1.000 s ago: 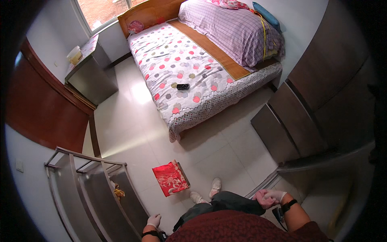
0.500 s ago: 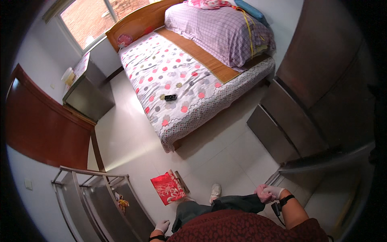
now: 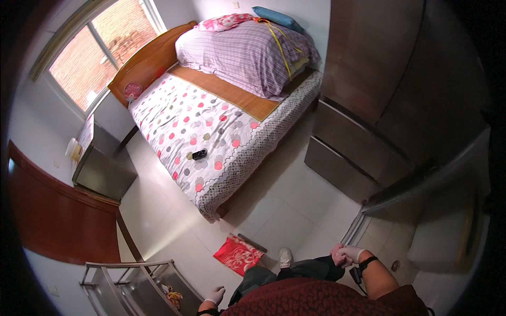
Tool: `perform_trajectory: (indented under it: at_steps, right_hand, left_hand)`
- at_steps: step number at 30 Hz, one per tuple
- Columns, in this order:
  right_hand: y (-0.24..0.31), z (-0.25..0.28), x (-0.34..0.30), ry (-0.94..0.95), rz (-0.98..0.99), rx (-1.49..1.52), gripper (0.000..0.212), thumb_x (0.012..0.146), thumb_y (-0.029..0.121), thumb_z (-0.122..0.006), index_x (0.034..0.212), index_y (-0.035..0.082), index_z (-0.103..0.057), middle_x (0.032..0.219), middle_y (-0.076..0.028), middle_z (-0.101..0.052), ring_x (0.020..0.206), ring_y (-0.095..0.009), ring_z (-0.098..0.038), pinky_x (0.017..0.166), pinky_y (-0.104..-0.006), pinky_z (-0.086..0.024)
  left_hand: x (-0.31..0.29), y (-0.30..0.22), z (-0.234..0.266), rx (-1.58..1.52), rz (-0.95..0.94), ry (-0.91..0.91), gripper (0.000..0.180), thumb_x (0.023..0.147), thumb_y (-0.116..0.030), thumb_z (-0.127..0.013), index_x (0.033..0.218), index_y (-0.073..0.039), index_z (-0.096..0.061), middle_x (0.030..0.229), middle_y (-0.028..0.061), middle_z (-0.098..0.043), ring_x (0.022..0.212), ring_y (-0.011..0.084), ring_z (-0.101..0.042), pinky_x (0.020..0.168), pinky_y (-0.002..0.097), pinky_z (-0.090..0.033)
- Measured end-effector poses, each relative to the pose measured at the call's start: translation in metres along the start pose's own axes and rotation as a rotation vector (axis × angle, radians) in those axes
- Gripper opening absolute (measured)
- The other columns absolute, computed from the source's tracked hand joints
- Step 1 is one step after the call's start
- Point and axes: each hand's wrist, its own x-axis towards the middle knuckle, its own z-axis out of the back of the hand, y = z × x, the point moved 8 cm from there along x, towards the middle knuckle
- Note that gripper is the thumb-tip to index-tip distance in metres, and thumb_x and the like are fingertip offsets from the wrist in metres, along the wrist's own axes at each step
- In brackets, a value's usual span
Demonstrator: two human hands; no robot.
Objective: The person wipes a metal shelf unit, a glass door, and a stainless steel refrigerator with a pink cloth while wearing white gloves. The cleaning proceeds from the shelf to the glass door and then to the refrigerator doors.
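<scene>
My left hand (image 3: 215,295), gloved in white, hung loosely open and empty at my side, just beside one grey metal rack (image 3: 138,282). My right hand (image 3: 349,255), also gloved, was curled narrow around one small pinkish thing (image 3: 337,254) by my hip; what it was I could not tell. On the floor (image 3: 295,210) ahead lay one red patterned cloth (image 3: 238,254), with one of my white shoes (image 3: 285,257) showing beside it. Farther off stood one bed (image 3: 211,137) under a dotted cover, with one small black device (image 3: 199,154) on it. At its head sat one folded striped quilt (image 3: 242,52), one pink pillow (image 3: 224,22) and one blue pillow (image 3: 276,17).
</scene>
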Motion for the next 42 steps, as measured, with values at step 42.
perform_trajectory:
  at_steps: [42]
  right_hand:
    - [-0.18, 0.216, -0.045, -0.28, -0.017, 0.389, 0.017, 0.085, 0.016, -0.068, 0.072, 0.006, -0.061, 0.068, -0.006, -0.06, 0.054, -0.015, -0.054, 0.048, -0.0311, -0.04]
  left_hand:
    - [0.05, -0.346, -0.191, 0.464, -0.235, 0.29, 0.046, 0.098, -0.032, -0.062, 0.135, -0.004, -0.066, 0.136, 0.0171, -0.067, 0.131, 0.0276, -0.059, 0.112, 0.037, -0.044]
